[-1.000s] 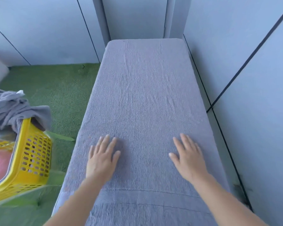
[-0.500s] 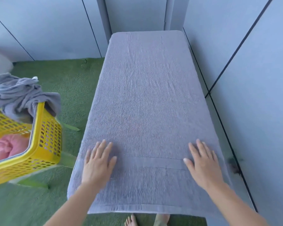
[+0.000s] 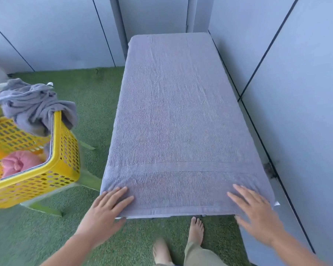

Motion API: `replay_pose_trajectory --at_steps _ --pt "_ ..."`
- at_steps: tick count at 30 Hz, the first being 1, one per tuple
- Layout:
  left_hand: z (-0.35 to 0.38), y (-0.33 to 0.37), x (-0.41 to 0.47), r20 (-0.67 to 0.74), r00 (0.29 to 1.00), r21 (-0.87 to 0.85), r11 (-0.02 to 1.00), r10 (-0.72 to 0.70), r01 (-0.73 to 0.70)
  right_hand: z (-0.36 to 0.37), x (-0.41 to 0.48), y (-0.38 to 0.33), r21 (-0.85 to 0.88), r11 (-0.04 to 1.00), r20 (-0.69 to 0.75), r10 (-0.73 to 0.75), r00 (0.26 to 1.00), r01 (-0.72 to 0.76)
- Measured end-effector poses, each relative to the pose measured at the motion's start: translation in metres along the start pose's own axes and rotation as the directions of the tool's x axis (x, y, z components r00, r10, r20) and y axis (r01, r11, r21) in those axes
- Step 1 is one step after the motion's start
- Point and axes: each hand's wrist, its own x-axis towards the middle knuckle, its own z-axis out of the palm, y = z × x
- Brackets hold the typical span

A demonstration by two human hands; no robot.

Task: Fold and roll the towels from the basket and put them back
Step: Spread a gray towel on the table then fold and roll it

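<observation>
A grey towel (image 3: 177, 112) lies spread flat over a long narrow table, covering its whole top. My left hand (image 3: 106, 206) lies flat with straight fingers on the towel's near left corner. My right hand (image 3: 256, 212) lies flat on the near right corner, fingers spread. Neither hand holds anything. At the left stands a yellow perforated basket (image 3: 65, 150) with a crumpled grey towel (image 3: 31, 104) draped over its rim and a rolled pink towel (image 3: 17, 162) inside.
Grey panelled walls close in behind the table and along its right side. Green artificial turf (image 3: 96, 104) covers the floor to the left. My bare feet (image 3: 195, 231) stand on the turf just below the table's near edge. The basket rests on a pale green stand.
Both hands have slid toward me along the towel, from its middle down to the near corners. The view has pulled back, showing the table's near edge and my feet.
</observation>
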Motion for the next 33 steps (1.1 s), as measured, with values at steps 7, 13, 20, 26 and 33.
replay_pose_trajectory --at_steps 7,13,20,26,33 --pt "0.004 -0.036 -0.03 -0.284 0.95 -0.17 0.982 -0.129 0.082 0.001 -0.026 0.07 -0.053 0.953 -0.275 0.273 0.922 -0.298" --pt "-0.008 -0.044 -0.029 -0.275 0.923 -0.282 0.941 -0.268 0.189 -0.016 -0.018 0.079 0.077 0.904 -0.167 0.427 0.889 -0.42" --pt "-0.029 -0.043 0.007 -0.176 0.83 -0.356 0.82 -0.529 0.448 -0.036 0.024 0.096 0.23 0.875 -0.147 0.463 0.874 -0.425" --pt "-0.027 -0.006 0.018 -0.119 0.843 -0.451 0.785 -0.524 0.424 -0.028 0.026 0.081 0.246 0.9 -0.147 0.401 0.904 -0.359" --pt "-0.016 -0.015 0.007 -0.133 0.911 -0.263 0.9 -0.391 0.348 -0.007 0.016 0.111 0.155 0.97 -0.172 0.213 0.962 -0.187"
